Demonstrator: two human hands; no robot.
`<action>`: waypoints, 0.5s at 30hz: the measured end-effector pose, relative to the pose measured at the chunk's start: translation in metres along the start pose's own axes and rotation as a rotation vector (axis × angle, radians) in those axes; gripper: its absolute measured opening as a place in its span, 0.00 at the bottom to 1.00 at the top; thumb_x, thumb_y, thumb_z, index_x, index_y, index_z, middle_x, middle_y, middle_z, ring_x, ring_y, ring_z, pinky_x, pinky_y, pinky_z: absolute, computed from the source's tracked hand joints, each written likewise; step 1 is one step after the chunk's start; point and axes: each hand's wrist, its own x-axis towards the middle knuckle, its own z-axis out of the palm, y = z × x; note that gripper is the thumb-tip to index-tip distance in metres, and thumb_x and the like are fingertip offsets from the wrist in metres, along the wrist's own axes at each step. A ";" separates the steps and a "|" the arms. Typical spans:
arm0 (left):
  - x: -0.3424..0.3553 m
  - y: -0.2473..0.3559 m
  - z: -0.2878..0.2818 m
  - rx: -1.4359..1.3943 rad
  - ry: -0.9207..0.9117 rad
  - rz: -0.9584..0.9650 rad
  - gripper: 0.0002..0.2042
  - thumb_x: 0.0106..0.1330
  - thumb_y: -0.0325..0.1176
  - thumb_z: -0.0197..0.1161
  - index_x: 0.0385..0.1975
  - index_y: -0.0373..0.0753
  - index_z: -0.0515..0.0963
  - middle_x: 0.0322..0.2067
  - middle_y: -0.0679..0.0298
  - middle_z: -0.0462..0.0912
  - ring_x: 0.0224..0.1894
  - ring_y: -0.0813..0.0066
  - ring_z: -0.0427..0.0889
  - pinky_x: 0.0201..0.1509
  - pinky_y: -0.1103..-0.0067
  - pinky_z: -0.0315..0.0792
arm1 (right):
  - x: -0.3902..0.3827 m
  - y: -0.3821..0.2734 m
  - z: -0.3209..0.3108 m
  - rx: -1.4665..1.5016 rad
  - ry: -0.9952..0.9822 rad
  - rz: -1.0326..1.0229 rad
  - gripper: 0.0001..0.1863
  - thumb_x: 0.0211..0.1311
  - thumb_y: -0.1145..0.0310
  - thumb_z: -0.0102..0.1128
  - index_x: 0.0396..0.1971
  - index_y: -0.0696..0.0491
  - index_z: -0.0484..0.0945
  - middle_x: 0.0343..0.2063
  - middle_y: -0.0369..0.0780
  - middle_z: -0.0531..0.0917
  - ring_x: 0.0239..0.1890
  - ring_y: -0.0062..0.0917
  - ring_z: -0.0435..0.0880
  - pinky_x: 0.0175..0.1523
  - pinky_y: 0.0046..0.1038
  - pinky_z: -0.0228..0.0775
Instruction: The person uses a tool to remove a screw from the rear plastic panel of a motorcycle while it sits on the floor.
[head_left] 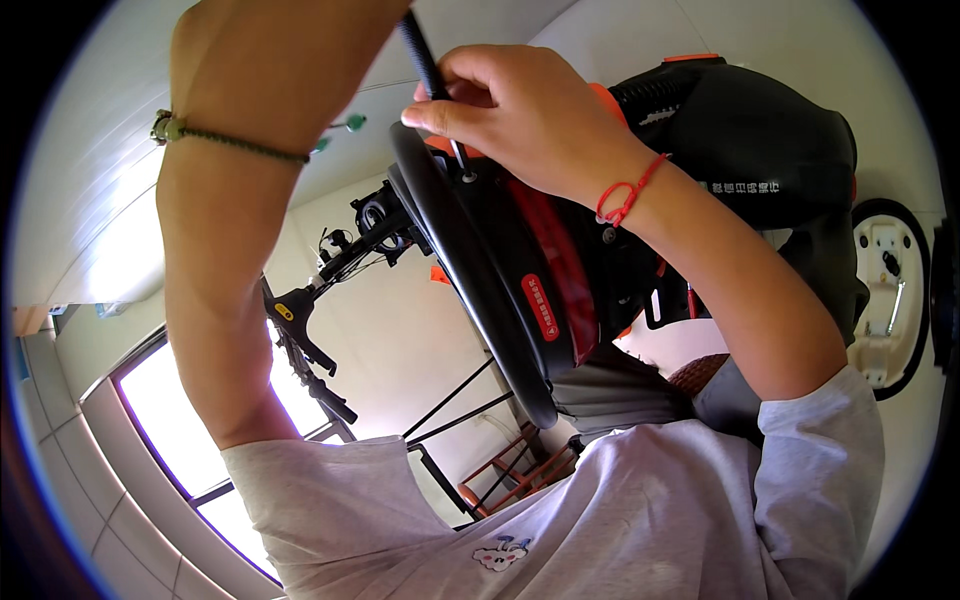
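A screwdriver (421,55) with a dark ribbed upper part runs in from the upper edge. Its silver tip end meets a screw (468,177) in a black vehicle housing (497,245) that has a long red reflector strip (562,265). My right hand (515,110) is closed around the screwdriver just above the screw, thumb and forefinger pinching it. Only the back part of my left hand (290,55) shows, raised at the upper left beside the screwdriver; its fingers lie beyond the upper edge. A thick black curved rim (475,285) borders the housing.
Left of the housing stick out handlebars with a brake lever (305,325) and cables. A large black and orange body part (745,140) lies at the right, near a white oval shell (888,290) with a dark edge. Behind are a bright window (180,410) and a reddish rack (500,475).
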 end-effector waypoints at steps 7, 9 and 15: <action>0.004 -0.043 0.046 -1.431 -0.379 -0.002 0.33 0.79 0.59 0.39 0.65 0.38 0.75 0.22 0.76 0.60 0.24 0.85 0.55 0.28 0.82 0.49 | 0.000 0.002 -0.003 0.282 -0.090 0.026 0.14 0.72 0.62 0.64 0.41 0.60 0.83 0.31 0.36 0.86 0.31 0.15 0.81 0.39 0.21 0.74; -0.002 -0.048 0.070 -1.692 -0.344 0.114 0.35 0.78 0.60 0.41 0.65 0.33 0.73 0.22 0.75 0.61 0.26 0.85 0.56 0.30 0.83 0.51 | 0.002 0.003 -0.004 0.317 -0.114 0.030 0.13 0.72 0.64 0.63 0.42 0.60 0.83 0.30 0.35 0.86 0.32 0.15 0.80 0.40 0.21 0.73; 0.013 -0.034 0.073 -1.528 -0.048 0.128 0.19 0.79 0.48 0.49 0.38 0.35 0.74 0.23 0.75 0.60 0.25 0.85 0.56 0.30 0.82 0.54 | 0.002 0.003 -0.001 0.292 -0.186 0.069 0.16 0.72 0.60 0.62 0.43 0.60 0.83 0.27 0.36 0.83 0.31 0.18 0.80 0.38 0.24 0.71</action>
